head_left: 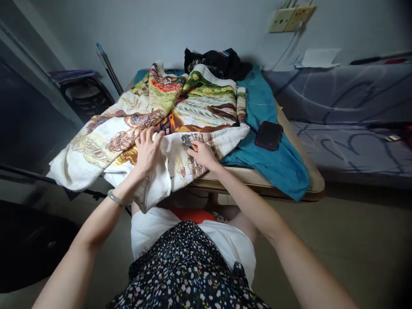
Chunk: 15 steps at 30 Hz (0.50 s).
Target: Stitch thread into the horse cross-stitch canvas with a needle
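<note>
Wall: pale blue-grey, beyond both hands; sockets (285, 20) high up, beyond and to the right of the right hand, a plug and cord in one.
Mattress: beige edge (317, 182), under the cloth and both hands; teal sheet (289, 165) over it, draping off the near edge to the right of the right hand.
Cloth: one, large, white ground, stitched in brown, green, red and orange (206, 105); under both hands, rumpled and folded, spreading beyond them and out to the left of the left hand, near edge hanging down.
Left hand (148, 150): closed by thumb and fingertips on a white bit of the cloth; pale bangle (118, 198) at the wrist.
Right hand (203, 153): closed round a small tool (192, 146), orange and dark, its tip toward the left hand, over the cloth; exact kind too small to tell.
Case: dark, flat, reddish rim (268, 135), on the teal sheet, to the right of the right hand.
Garment: black, heaped (220, 62), beyond both hands, near the wall.
Rods: several, slim (109, 68), leaning beyond and left of the left hand.
</note>
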Each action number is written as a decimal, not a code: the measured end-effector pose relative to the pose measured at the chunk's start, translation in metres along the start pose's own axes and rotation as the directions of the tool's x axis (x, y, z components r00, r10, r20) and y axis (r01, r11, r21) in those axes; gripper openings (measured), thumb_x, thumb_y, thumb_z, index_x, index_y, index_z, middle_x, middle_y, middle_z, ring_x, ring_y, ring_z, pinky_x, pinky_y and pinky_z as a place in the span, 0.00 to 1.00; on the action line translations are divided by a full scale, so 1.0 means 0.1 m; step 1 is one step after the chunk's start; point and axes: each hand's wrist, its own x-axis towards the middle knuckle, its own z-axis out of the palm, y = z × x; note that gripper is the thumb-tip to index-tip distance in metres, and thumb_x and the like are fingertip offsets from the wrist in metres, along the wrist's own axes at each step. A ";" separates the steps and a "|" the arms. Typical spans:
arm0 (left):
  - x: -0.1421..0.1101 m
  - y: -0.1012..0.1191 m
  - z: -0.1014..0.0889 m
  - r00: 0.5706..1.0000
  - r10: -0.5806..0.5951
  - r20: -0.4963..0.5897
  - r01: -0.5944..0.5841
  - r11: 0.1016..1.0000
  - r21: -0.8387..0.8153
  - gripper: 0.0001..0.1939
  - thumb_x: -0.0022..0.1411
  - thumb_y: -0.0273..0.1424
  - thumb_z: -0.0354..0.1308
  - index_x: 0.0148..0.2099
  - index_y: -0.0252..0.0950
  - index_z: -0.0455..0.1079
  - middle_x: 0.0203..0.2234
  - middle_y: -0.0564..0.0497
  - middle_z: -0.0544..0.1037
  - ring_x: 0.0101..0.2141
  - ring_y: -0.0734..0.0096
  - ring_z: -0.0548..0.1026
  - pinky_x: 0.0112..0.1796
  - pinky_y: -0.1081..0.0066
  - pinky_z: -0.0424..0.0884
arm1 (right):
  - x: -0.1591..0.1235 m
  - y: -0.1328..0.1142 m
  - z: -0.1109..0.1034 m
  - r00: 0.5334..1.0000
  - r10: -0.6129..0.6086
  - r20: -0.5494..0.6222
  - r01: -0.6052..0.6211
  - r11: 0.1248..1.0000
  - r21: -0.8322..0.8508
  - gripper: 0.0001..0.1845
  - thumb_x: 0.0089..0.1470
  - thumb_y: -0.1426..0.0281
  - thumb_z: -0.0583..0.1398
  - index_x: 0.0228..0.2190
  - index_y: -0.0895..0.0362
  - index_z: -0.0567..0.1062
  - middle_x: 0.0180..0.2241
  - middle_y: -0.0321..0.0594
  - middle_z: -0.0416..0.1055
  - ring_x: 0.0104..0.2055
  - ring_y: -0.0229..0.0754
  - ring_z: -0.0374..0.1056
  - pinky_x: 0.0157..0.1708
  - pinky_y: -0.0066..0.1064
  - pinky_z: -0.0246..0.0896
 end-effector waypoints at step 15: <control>0.34 0.03 0.41 0.916 0.032 0.399 -0.069 0.995 0.078 0.15 0.62 0.32 0.51 0.41 0.34 0.77 0.35 0.37 0.79 0.39 0.53 0.76 0.39 0.61 0.67 | -0.13 -0.02 0.03 0.993 -0.087 0.084 0.088 0.996 -0.012 0.15 0.55 0.57 0.56 0.31 0.55 0.74 0.27 0.36 0.72 0.28 0.39 0.64 0.29 0.28 0.54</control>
